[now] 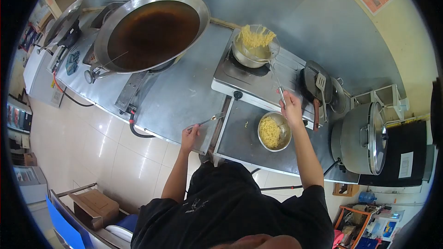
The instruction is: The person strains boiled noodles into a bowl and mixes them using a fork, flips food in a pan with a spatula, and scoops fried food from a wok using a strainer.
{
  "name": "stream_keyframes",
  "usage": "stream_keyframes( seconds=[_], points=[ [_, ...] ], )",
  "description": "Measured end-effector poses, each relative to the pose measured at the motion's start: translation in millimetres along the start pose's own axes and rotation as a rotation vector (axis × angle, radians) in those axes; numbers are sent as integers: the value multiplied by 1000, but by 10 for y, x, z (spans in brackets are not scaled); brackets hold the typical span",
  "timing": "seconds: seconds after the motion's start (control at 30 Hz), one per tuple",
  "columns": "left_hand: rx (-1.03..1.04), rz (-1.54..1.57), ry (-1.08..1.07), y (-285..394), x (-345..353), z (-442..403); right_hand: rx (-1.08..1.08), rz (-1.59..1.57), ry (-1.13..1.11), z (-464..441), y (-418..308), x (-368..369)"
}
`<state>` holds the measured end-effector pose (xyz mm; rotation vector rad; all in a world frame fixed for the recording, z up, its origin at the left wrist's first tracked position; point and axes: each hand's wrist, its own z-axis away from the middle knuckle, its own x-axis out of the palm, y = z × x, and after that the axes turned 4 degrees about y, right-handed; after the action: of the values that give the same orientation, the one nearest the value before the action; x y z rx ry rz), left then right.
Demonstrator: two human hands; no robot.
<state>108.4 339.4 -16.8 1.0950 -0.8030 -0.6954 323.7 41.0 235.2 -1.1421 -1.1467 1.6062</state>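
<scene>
My right hand [290, 106] is closed round the handle of a wire strainer [275, 48], whose basket with yellow noodles [254, 37] is over a metal pot [249, 57] on the stove [230, 71]. In my left hand [190, 131] is a fork [210, 120], held out over the counter with its tines pointing right. Just below my right hand, a metal bowl [287, 134] holds more yellow noodles [270, 133].
At the left sits a large wok [104, 37] of dark liquid. Pans [310, 83] with a slotted spatula [320, 82] lie right of the pot. A big lidded pot [353, 136] stands at the counter's right end.
</scene>
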Motion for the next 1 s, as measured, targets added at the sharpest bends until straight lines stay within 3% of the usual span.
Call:
stream_keyframes(
  seconds=[0.47, 0.77, 1.0],
  points=[
    [-18, -63, -20, 89, -43, 69, 7, -72, 33, 6, -20, 205],
    [-99, 107, 117, 62, -70, 158, 16, -102, 15, -70, 71, 230],
    [-47, 196, 134, 231, -193, 405, 24, -77, 133, 609, -136, -179]
  ],
)
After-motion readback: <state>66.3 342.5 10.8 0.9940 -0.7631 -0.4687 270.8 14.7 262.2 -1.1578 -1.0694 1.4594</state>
